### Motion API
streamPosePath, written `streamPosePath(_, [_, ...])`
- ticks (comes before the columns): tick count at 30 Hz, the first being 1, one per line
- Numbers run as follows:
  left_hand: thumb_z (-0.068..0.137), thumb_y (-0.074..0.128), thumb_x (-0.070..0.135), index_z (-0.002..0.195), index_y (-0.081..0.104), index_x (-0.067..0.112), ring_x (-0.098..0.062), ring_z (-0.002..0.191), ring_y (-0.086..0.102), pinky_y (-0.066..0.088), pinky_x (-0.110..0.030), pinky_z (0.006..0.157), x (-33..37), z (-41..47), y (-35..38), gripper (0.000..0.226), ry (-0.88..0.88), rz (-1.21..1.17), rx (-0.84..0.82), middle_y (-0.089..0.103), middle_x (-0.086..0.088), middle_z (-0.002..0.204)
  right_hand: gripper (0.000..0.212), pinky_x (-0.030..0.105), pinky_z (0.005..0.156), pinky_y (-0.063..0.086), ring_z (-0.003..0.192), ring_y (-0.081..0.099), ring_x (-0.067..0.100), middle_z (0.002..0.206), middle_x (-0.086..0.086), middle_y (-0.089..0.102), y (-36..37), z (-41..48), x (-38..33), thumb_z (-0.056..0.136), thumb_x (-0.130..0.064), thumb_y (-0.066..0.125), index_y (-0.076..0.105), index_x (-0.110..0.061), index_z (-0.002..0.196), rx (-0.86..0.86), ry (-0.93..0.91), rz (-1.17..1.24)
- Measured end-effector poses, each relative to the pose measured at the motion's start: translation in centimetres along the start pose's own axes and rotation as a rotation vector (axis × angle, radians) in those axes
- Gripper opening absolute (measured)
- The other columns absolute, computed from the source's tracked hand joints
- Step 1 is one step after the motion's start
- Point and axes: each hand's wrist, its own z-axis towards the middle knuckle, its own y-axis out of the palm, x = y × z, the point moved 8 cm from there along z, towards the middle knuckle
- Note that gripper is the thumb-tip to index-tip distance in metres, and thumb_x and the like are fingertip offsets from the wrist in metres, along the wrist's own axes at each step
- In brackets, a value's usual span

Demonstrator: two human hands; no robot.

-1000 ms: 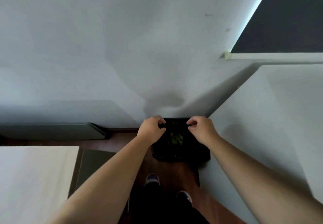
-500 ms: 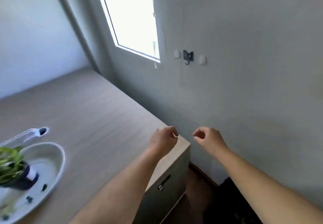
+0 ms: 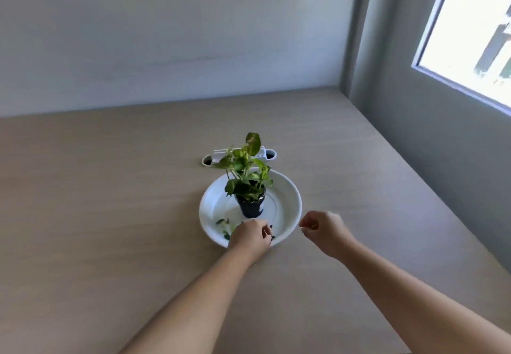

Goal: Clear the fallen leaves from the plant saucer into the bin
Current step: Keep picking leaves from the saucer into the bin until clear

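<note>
A round white plastic plant saucer [image 3: 287,210] sits on a pale wood-grain tabletop [image 3: 110,215], with a small black pot [image 3: 251,208] standing upright near its centre and holding a green variegated leafy plant [image 3: 244,171]. Several small green fallen leaves [image 3: 225,225] lie loose on the saucer floor at its near-left side, left of the pot. The left hand [image 3: 250,236] is over the near rim of the saucer, fingers curled inward and drawn together; a small dark fragment shows at the fingertips, but whether it is pinched cannot be told. The right hand [image 3: 323,230] hovers just beside the saucer's right rim, loosely curled, thumb and forefinger close, holding nothing visible. A white oblong slotted tray [image 3: 266,154] lies on the tabletop behind the saucer. A bright window [image 3: 470,27] occupies the right wall.
</note>
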Motion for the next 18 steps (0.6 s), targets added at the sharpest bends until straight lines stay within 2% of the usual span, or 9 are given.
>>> streamPosePath(3, [0.084,0.058,0.015,0.104,0.065,0.019,-0.023,0.101,0.061,0.049,-0.029,0.083,-6.0,2.6,-1.6,0.022,-0.067,0.039,-0.019,0.065,-0.003,0.112,0.026,0.026,0.075,0.050,0.085,0.059,0.018,0.098,0.001,0.062,5.0,3.4,-2.4,0.081,-0.012,0.061,0.066,-0.018,0.105,-0.130,0.005,-0.045])
streamPosePath(5, [0.081,0.064,0.015,0.117,0.058,0.019,-0.026,0.107,0.059,0.049,-0.031,0.090,-9.2,4.5,-1.7,0.037,-0.086,0.078,-0.058,0.056,-0.006,0.121,0.042,0.032,0.082,0.052,0.094,0.058,0.020,0.115,0.004,0.056,8.0,5.3,-3.5,0.081,-0.017,0.064,0.054,-0.022,0.121,-0.207,-0.007,-0.112])
streamPosePath(9, [0.071,0.074,0.030,0.132,0.045,0.022,-0.032,0.113,0.052,0.047,-0.038,0.098,-12.5,7.2,-0.4,0.068,-0.108,0.235,-0.208,0.045,-0.009,0.126,0.059,0.035,0.082,0.052,0.093,0.054,0.020,0.124,0.005,0.048,11.4,7.8,-3.4,0.077,-0.023,0.070,0.044,-0.025,0.130,-0.308,0.019,-0.272])
streamPosePath(10, [0.070,0.075,0.034,0.132,0.043,0.023,-0.031,0.113,0.052,0.043,-0.042,0.102,-12.9,7.7,0.0,0.071,-0.105,0.295,-0.243,0.045,-0.009,0.126,0.059,0.036,0.080,0.053,0.089,0.053,0.020,0.123,0.005,0.048,11.9,8.1,-3.0,0.075,-0.023,0.072,0.044,-0.024,0.127,-0.326,0.029,-0.318])
streamPosePath(12, [0.069,0.076,0.039,0.130,0.043,0.025,-0.031,0.115,0.053,0.021,-0.052,0.115,-13.2,8.7,0.4,0.071,-0.087,0.385,-0.265,0.046,-0.007,0.124,0.055,0.037,0.074,0.055,0.085,0.050,0.020,0.118,0.004,0.048,12.8,8.7,-2.3,0.072,-0.022,0.073,0.047,-0.024,0.120,-0.338,0.046,-0.384])
streamPosePath(14, [0.068,0.076,0.041,0.123,0.046,0.025,-0.029,0.112,0.055,0.007,-0.055,0.117,-13.1,9.2,0.4,0.065,-0.058,0.428,-0.257,0.049,-0.006,0.120,0.048,0.033,0.069,0.053,0.083,0.050,0.020,0.114,0.003,0.048,13.3,9.1,-1.8,0.071,-0.018,0.074,0.051,-0.021,0.113,-0.337,0.047,-0.407])
streamPosePath(16, [0.065,0.079,0.040,0.116,0.049,0.024,-0.029,0.106,0.057,0.018,-0.048,0.115,-13.1,9.8,0.5,0.060,-0.012,0.416,-0.248,0.051,-0.005,0.115,0.039,0.028,0.067,0.046,0.081,0.050,0.020,0.108,0.004,0.050,13.6,9.7,-1.7,0.072,-0.013,0.073,0.055,-0.018,0.106,-0.345,0.027,-0.404])
streamPosePath(17, [0.064,0.079,0.038,0.111,0.051,0.023,-0.030,0.099,0.058,0.030,-0.041,0.106,-13.2,10.0,0.5,0.057,0.016,0.395,-0.247,0.052,-0.005,0.112,0.033,0.027,0.066,0.044,0.081,0.050,0.020,0.107,0.005,0.053,13.7,9.9,-1.7,0.074,-0.011,0.071,0.057,-0.016,0.103,-0.345,0.017,-0.393])
streamPosePath(18, [0.064,0.080,0.035,0.107,0.053,0.022,-0.029,0.090,0.057,0.039,-0.035,0.091,-13.2,10.1,0.5,0.053,0.036,0.356,-0.248,0.052,-0.004,0.108,0.026,0.026,0.066,0.042,0.080,0.050,0.019,0.106,0.007,0.056,13.7,10.1,-1.8,0.076,-0.009,0.067,0.060,-0.015,0.101,-0.340,0.003,-0.384])
